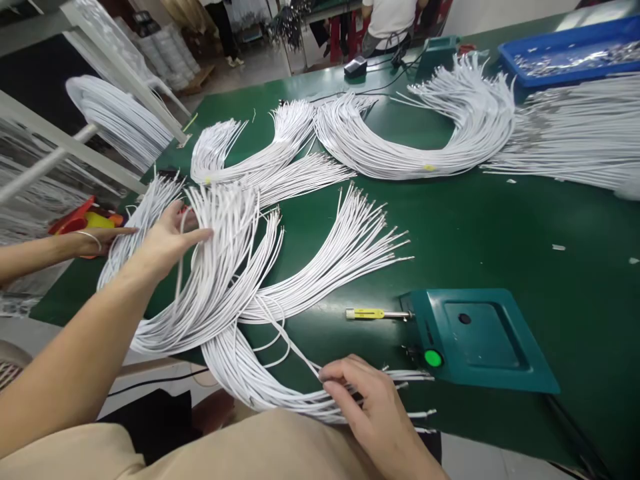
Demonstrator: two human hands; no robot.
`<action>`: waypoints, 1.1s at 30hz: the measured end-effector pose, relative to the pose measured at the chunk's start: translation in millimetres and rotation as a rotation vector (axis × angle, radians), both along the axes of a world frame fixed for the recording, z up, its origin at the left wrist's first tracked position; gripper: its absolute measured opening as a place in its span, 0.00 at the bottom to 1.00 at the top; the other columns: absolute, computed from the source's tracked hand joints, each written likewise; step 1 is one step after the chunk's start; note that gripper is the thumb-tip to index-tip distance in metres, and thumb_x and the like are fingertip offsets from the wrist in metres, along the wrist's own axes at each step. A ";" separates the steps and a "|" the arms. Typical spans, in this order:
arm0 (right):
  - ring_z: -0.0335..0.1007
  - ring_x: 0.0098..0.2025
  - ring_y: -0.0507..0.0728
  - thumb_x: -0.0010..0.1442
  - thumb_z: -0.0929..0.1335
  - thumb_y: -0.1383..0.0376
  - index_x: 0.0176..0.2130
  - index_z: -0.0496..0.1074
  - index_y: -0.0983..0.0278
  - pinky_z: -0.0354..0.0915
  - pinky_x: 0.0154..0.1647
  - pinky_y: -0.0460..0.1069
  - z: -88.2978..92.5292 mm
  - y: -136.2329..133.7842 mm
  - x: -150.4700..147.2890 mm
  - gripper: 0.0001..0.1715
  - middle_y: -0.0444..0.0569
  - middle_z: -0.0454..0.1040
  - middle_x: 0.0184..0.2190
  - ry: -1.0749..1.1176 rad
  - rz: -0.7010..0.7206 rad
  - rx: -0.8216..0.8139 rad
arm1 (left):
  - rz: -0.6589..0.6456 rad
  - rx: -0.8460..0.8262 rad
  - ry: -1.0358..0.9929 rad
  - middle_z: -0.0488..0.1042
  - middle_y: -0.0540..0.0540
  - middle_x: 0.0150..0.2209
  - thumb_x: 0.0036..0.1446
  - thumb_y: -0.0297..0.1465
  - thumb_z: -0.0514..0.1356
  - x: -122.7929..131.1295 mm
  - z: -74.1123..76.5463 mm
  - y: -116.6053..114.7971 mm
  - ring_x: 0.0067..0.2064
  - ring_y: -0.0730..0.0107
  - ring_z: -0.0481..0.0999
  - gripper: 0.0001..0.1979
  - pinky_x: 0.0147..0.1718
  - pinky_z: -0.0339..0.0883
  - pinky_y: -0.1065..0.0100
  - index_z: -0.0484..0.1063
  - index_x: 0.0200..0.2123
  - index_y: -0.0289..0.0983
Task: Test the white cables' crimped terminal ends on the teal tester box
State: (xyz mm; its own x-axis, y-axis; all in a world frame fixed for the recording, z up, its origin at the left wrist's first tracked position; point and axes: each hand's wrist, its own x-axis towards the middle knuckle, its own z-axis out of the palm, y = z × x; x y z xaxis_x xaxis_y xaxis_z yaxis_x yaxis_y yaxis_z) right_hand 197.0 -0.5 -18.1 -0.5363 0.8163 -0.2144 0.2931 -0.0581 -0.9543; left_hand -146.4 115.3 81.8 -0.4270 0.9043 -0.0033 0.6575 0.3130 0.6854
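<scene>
My right hand (367, 393) pinches a white wire (300, 352) between thumb and fingertips, above a bundle of white wires (260, 380) along the table's front edge. The pinched wire runs back to the left into the crossing bundles. My left hand (167, 240) is at the upper end of another white wire bundle (220, 233). Its thumb is stretched across the wires, apart from the index finger; the other fingers are partly hidden. A further bundle (320, 267) fans out to the right between my hands, with small metal tips on its ends.
A green device (487, 333) with a yellow-labelled rod (370, 313) stands right on the green table (450, 227). More wire bundles (400, 150) lie behind, near a blue tray (565, 75). At left, another person's hand (103, 240) touches wires. Someone sits (393, 23) across the table.
</scene>
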 end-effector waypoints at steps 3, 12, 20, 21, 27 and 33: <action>0.71 0.39 0.55 0.64 0.63 0.64 0.36 0.74 0.58 0.63 0.40 0.49 -1.8 -0.3 -0.2 0.10 0.44 0.76 0.36 0.001 0.000 0.003 | -0.112 0.136 0.433 0.62 0.38 0.62 0.53 0.38 0.63 29.8 -6.1 -6.1 0.60 0.55 0.65 0.35 0.59 0.60 0.56 0.58 0.62 0.35; 0.71 0.40 0.54 0.64 0.63 0.65 0.37 0.74 0.59 0.62 0.41 0.49 -1.6 -4.5 2.3 0.09 0.43 0.76 0.36 0.011 -0.009 0.019 | -0.490 -0.197 0.901 0.74 0.34 0.47 0.62 0.40 0.51 98.3 -43.9 16.2 0.52 0.44 0.70 0.20 0.50 0.60 0.48 0.73 0.46 0.34; 0.70 0.40 0.53 0.64 0.63 0.68 0.36 0.74 0.60 0.61 0.42 0.48 2.3 -4.1 2.4 0.10 0.43 0.76 0.35 0.048 -0.023 0.019 | -0.418 -0.452 0.931 0.72 0.24 0.45 0.58 0.41 0.58 111.0 -52.7 49.0 0.49 0.37 0.72 0.32 0.45 0.63 0.53 0.59 0.57 0.23; 0.70 0.40 0.53 0.64 0.63 0.68 0.36 0.74 0.60 0.61 0.42 0.48 2.5 -4.2 2.6 0.10 0.43 0.76 0.35 0.053 -0.025 0.022 | -0.431 -0.478 0.890 0.73 0.24 0.44 0.58 0.38 0.59 111.7 -54.9 52.8 0.50 0.37 0.73 0.33 0.46 0.63 0.52 0.57 0.59 0.22; 0.70 0.39 0.52 0.63 0.64 0.69 0.35 0.74 0.62 0.61 0.41 0.47 1.2 -5.4 3.4 0.09 0.43 0.75 0.34 0.060 -0.037 0.065 | -0.411 -0.420 0.676 0.73 0.26 0.49 0.51 0.28 0.61 96.9 -61.3 65.4 0.53 0.45 0.73 0.43 0.49 0.64 0.58 0.44 0.66 0.24; 0.70 0.39 0.52 0.62 0.65 0.70 0.34 0.75 0.62 0.61 0.41 0.47 3.2 -5.9 1.4 0.09 0.43 0.76 0.34 0.048 -0.049 0.070 | -0.430 -0.192 0.081 0.79 0.40 0.44 0.49 0.31 0.62 93.1 -40.8 38.0 0.46 0.58 0.78 0.25 0.48 0.67 0.62 0.69 0.52 0.32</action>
State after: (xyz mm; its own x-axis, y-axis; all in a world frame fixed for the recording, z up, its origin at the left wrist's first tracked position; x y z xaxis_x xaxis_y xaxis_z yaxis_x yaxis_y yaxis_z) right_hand 198.4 -6.5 -14.9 -0.5034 0.8540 -0.1311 0.2452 -0.0042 -0.9695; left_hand -53.4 153.2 41.0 -0.0201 0.9852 -0.1701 0.8044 0.1170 0.5825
